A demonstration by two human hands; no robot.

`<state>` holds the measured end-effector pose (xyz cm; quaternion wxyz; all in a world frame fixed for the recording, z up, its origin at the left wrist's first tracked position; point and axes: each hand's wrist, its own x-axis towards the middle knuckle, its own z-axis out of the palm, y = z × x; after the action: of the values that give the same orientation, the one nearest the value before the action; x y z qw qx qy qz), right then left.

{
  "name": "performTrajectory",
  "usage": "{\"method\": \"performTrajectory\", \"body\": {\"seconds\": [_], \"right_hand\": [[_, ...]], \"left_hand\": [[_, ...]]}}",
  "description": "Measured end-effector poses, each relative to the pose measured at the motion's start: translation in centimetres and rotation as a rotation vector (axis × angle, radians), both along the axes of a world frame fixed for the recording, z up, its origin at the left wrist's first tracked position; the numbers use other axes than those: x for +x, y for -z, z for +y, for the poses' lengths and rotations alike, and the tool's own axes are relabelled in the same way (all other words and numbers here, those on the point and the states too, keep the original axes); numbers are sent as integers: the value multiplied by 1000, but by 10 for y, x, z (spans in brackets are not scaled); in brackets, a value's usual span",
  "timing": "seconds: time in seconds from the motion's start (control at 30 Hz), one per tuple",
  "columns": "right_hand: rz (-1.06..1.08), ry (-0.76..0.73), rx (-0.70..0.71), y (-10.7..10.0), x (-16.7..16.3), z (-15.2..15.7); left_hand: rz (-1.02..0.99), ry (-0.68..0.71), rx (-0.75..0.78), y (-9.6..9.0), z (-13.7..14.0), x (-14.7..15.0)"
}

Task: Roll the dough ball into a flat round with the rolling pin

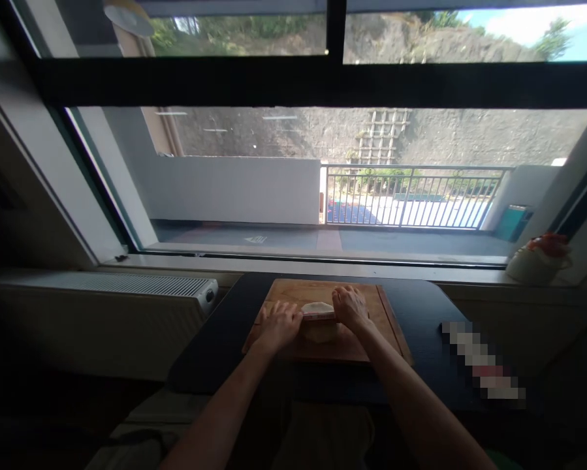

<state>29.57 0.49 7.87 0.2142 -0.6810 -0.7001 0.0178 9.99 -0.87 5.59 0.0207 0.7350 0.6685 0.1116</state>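
Observation:
A flattened piece of pale dough (pixel 321 333) lies on a wooden board (pixel 293 291) in front of me. Across the dough runs a rolling pin (pixel 318 316), its middle showing between my hands. My left hand (pixel 279 321) rests over the pin's left end, fingers curved down onto it. At the opposite end, my right hand (pixel 350 305) is closed round the pin with the knuckles up. Both ends of the pin are hidden under the hands. Dough shows on the far and near sides of the pin.
The board sits on a dark table (pixel 215 356) below a wide window. At the table's right lies a blurred-out object (pixel 484 362). A white radiator (pixel 126 320) stands to the left. A light jug-like pot (pixel 538 261) with reddish contents is on the right windowsill.

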Motion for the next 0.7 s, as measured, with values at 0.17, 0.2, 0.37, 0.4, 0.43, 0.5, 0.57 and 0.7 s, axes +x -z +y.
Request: {"method": "performTrajectory", "body": {"seconds": [0.17,0.2,0.37,0.4,0.43,0.5,0.57,0.7], "right_hand": [[10,53,11,16,-3,-1],[13,56,10,18,-2,-2],[-7,22,59,24,1,-2],[-13,7,79,25,1,0],[-15,-7,89,25,0,3],[-3,-17,76,25,0,13],[16,2,43,24,0,24],[33,16,13,26,1,32]], "left_hand": [[26,-100,25,-28,33,12],[36,-106,44,-30,38,16],[70,-30,49,-10,49,34],[74,-17,43,-4,49,34],[78,-6,45,1,51,34],[80,12,51,8,58,32],[65,22,39,8,68,31],[18,28,-5,6,79,31]]}}
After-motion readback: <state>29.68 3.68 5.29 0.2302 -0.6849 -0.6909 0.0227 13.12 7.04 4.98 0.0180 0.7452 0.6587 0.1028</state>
